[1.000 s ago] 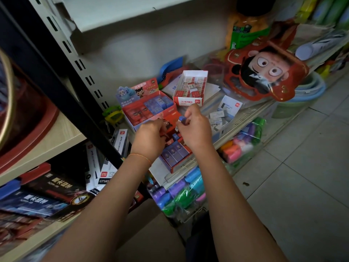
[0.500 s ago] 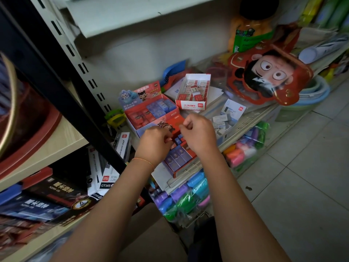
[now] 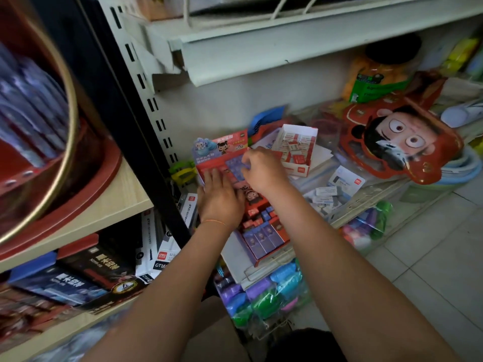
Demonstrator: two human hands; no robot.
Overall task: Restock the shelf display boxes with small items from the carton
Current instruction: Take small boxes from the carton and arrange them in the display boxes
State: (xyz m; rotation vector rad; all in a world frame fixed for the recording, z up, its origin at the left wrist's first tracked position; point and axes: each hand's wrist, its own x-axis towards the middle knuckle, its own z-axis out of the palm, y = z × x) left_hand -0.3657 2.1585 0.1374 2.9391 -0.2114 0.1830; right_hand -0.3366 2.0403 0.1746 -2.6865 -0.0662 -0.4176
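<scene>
Two red display boxes lie on the wire shelf. The far box [image 3: 209,167] has a cartoon header card and rows of small blue-purple items. The near box [image 3: 264,240] holds purple packs and red ones. My left hand [image 3: 219,195] rests flat, fingers straight, on the left part of the far box. My right hand [image 3: 261,172] hovers over the same box with fingertips pinched together on a small blue item [image 3: 245,167], mostly hidden. A brown carton [image 3: 211,335] shows at the bottom between my arms.
A white-and-red box of erasers [image 3: 298,150] stands behind my right hand. A red cartoon-face package [image 3: 402,142] leans at the right. Clear bags of coloured items [image 3: 266,291] hang below the shelf. A black upright post [image 3: 136,126] and wooden shelf [image 3: 122,205] are left.
Both hands moved from the near red box up to the far one. The left hand opened flat; the right hand carried its pinch over the blue rows.
</scene>
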